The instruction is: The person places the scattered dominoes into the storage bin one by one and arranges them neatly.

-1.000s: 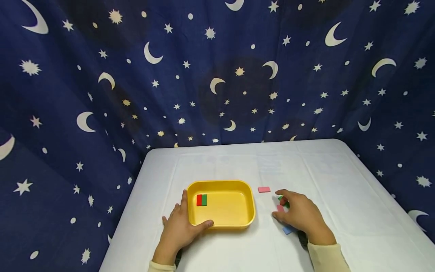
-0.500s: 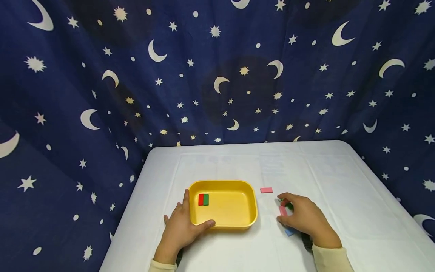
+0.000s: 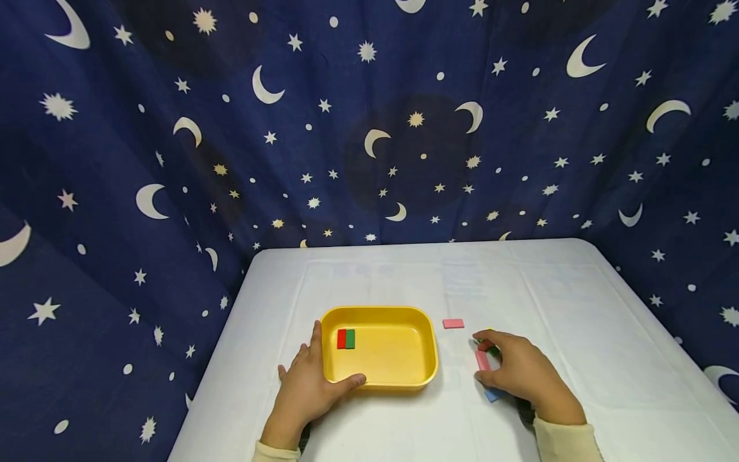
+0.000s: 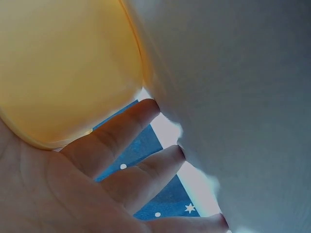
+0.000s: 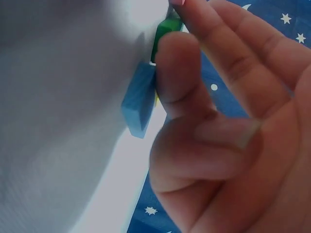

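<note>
My left hand (image 3: 312, 385) rests at the near left corner of the yellow tray (image 3: 404, 378), fingers spread along its side and thumb over the near rim. In the left wrist view, the fingertips touch the white tabletop. With bent fingers and thumb, my right hand (image 3: 522, 369) pinches a pink block (image 3: 482, 360) on the table to the right of the tray. The right wrist view shows a fingertip against the pink block (image 5: 178, 1). Beside it are a green block (image 5: 167, 29) and a blue block (image 5: 138, 99); a yellow bit is mostly hidden.
Inside the tray, a red block (image 3: 341, 339) and a green block (image 3: 350, 339) lie side by side at the left. Another pink block (image 3: 453, 324) lies between the tray and my right hand. A dark blue star-patterned curtain (image 3: 323, 154) surrounds the table's far side.
The thumb of my right hand has closed in on the pink block, which has shifted slightly. My left hand and the tray have stayed put; the whole view has swung a little.
</note>
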`<action>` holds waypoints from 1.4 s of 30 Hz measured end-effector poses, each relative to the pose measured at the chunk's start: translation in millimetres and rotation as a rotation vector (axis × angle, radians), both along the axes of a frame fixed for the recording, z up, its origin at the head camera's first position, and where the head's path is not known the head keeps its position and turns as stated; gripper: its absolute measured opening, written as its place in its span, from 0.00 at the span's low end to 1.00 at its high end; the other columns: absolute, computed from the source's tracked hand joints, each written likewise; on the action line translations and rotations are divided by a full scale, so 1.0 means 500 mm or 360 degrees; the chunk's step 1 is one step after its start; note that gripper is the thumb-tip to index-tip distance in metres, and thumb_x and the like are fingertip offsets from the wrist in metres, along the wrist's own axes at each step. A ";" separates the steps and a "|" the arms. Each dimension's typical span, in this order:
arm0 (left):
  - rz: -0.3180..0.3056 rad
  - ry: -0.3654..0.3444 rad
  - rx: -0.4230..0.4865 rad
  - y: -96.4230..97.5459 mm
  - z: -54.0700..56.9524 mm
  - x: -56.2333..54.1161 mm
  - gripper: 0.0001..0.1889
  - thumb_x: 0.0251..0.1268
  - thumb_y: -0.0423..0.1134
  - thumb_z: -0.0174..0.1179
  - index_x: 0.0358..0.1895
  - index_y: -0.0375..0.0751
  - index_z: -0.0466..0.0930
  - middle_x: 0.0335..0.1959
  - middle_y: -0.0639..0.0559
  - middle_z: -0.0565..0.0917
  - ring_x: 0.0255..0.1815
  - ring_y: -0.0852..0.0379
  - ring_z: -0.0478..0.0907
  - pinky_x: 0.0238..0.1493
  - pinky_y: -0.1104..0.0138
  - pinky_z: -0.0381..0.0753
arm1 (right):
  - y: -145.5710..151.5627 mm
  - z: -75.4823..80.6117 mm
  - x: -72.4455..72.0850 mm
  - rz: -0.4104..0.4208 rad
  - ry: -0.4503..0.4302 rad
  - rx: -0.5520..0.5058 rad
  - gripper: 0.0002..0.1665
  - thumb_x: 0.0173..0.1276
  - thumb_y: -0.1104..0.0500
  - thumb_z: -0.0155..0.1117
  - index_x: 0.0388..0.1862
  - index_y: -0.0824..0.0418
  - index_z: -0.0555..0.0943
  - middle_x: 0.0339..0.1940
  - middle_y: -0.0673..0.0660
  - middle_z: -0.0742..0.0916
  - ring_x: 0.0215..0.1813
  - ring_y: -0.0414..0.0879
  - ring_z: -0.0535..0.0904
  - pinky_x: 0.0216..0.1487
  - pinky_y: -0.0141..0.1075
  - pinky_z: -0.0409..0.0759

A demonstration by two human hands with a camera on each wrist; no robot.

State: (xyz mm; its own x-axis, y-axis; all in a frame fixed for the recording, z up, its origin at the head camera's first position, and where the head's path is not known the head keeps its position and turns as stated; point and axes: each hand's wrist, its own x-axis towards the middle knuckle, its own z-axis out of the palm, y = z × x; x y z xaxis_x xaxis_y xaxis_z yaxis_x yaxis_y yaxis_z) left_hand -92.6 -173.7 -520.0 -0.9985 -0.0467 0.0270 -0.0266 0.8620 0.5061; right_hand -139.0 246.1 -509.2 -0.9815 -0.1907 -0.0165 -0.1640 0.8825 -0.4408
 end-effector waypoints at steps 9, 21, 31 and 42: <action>0.0000 0.0011 0.0004 -0.001 -0.003 -0.002 0.77 0.41 0.87 0.65 0.88 0.48 0.39 0.75 0.44 0.75 0.77 0.32 0.66 0.64 0.16 0.48 | -0.003 0.006 0.003 0.0012 -0.0031 -0.0003 0.42 0.44 0.57 0.82 0.64 0.50 0.84 0.48 0.44 0.87 0.42 0.45 0.78 0.47 0.48 0.80; 0.0004 0.0006 0.0015 0.000 0.000 0.001 0.76 0.41 0.87 0.65 0.88 0.48 0.39 0.74 0.43 0.76 0.77 0.32 0.66 0.64 0.16 0.48 | -0.002 0.008 0.006 0.0015 -0.0040 -0.0024 0.42 0.42 0.61 0.81 0.63 0.50 0.85 0.50 0.46 0.88 0.52 0.49 0.81 0.55 0.58 0.80; -0.0003 -0.0001 0.0023 0.001 -0.004 0.001 0.76 0.40 0.87 0.65 0.88 0.48 0.40 0.76 0.44 0.74 0.77 0.32 0.66 0.64 0.16 0.47 | -0.003 0.008 0.006 -0.0010 -0.0062 0.0019 0.43 0.43 0.60 0.80 0.65 0.48 0.84 0.49 0.45 0.87 0.44 0.46 0.77 0.47 0.48 0.79; -0.0010 -0.0004 0.0009 -0.003 0.001 -0.001 0.76 0.41 0.87 0.64 0.88 0.48 0.38 0.75 0.43 0.75 0.77 0.32 0.66 0.64 0.16 0.48 | -0.014 0.004 0.003 0.0018 0.0001 0.0032 0.41 0.44 0.59 0.81 0.64 0.50 0.84 0.47 0.45 0.86 0.47 0.47 0.80 0.51 0.54 0.82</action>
State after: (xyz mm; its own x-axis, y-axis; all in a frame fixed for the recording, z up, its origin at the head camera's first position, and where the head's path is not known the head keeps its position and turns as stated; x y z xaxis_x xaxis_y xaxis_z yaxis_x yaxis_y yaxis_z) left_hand -93.0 -175.2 -519.5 -0.9989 -0.0403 0.0245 -0.0221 0.8594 0.5109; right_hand -137.8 239.2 -507.2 -0.9794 -0.2011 -0.0196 -0.1742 0.8894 -0.4226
